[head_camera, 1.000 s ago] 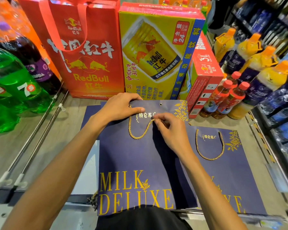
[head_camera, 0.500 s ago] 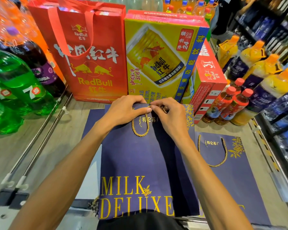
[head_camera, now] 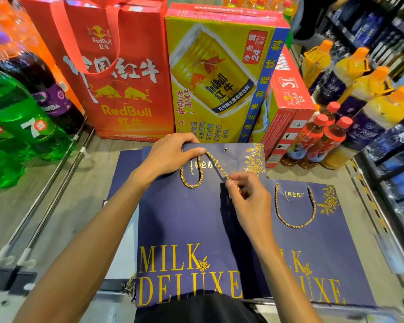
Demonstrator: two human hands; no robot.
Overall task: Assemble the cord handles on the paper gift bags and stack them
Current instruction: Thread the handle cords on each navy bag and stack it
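We look down on a navy bag (head_camera: 191,217) lying flat, print side up, on a wood-grain surface (head_camera: 91,194). Our left hand (head_camera: 170,157) grips the bag's top left corner: the fingers curl over the top edge and the thumb presses down on the front, onto a gold cord (head_camera: 191,180). From under that thumb the cord hangs in a narrow loop on the bag's face, then comes back up and runs slantwise down to the right. Our right hand (head_camera: 250,197) pinches that free end between thumb and forefinger, the other fingers loosely curled, just above the middle of the bag. An eyelet (head_camera: 225,149) sits near the top edge, above the right hand and apart from the cord end.

A second bag (head_camera: 313,241) lies just beside it on the right, partly under it, its own cord handle (head_camera: 294,206) in a full loop. More navy paper (head_camera: 126,173) pokes out from under the left side. Behind stand a red bag (head_camera: 117,89) and a yellow box (head_camera: 219,78), with green bottles (head_camera: 21,127) to the left and red-capped bottles (head_camera: 313,141) to the right.
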